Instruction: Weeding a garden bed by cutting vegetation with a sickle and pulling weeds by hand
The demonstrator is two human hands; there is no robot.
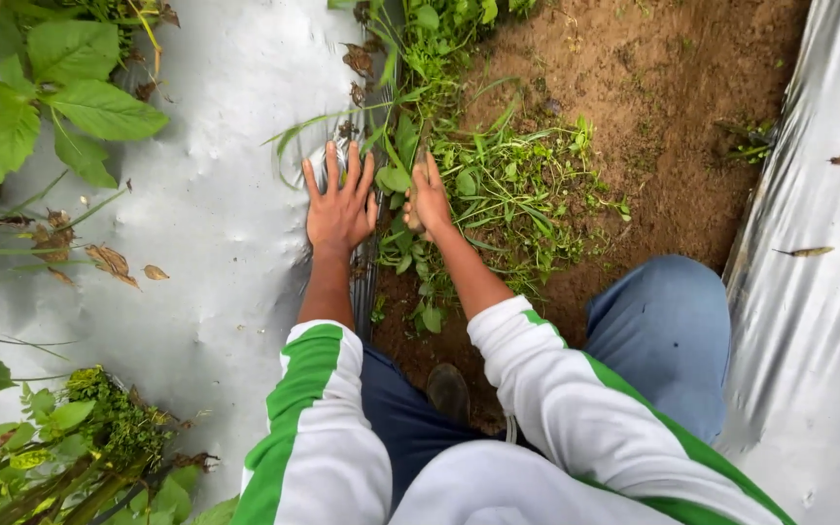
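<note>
Silver sheet [206, 224]: a big shiny plastic cover is laid over the raised bed on the left. Dry brown leaves are scattered on it.
Second sheet [819, 243]: another shiny cover is seen on the right side.
Dirt path [673, 87]: brown soil is seen between the two sheets.
Legs [663, 331]: blue trousers are worn, and one shoe [447, 391] is planted on the soil.
Leafy plants [41, 97]: big green leaves are seen at the top left, well apart from the hands.
Weeds [507, 185]: a clump of grass and small green plants is spread at the edge of the silver sheet, on the dirt path.
Left hand [339, 206]: it is laid flat and open on the edge of the silver sheet, fingers spread. Nothing is held.
Right hand [427, 202]: it is pushed into the weeds and looks closed around some stems, though the fingers are partly hidden.
Step in hand: the weeds seem to be gripped while the sheet is held down.
Next move: a firm upward pull would be needed, with the sheet kept flat so it is not torn.
</note>
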